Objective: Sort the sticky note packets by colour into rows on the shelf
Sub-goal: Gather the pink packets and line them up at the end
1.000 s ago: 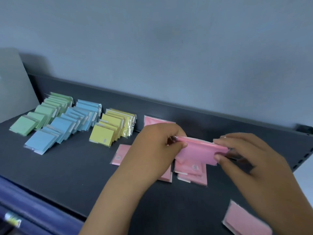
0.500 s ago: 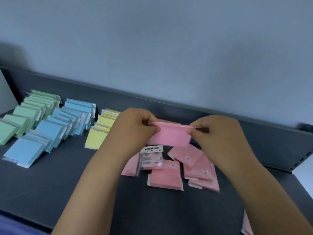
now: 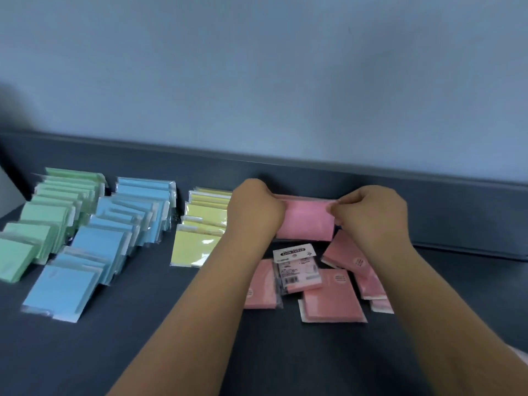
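Our left hand (image 3: 254,208) and right hand (image 3: 374,212) each pinch an upper corner of one pink packet (image 3: 307,221), fingers curled tight. The packet is held upright at the back of the shelf (image 3: 143,338); we cannot tell whether its lower edge touches down. Just in front, loose pink packets (image 3: 331,298) lie overlapping, with a labelled packet (image 3: 297,270) on top. To the left lie the yellow row (image 3: 200,235), partly hidden by our left hand, then the blue row (image 3: 114,232) and the green row (image 3: 48,221).
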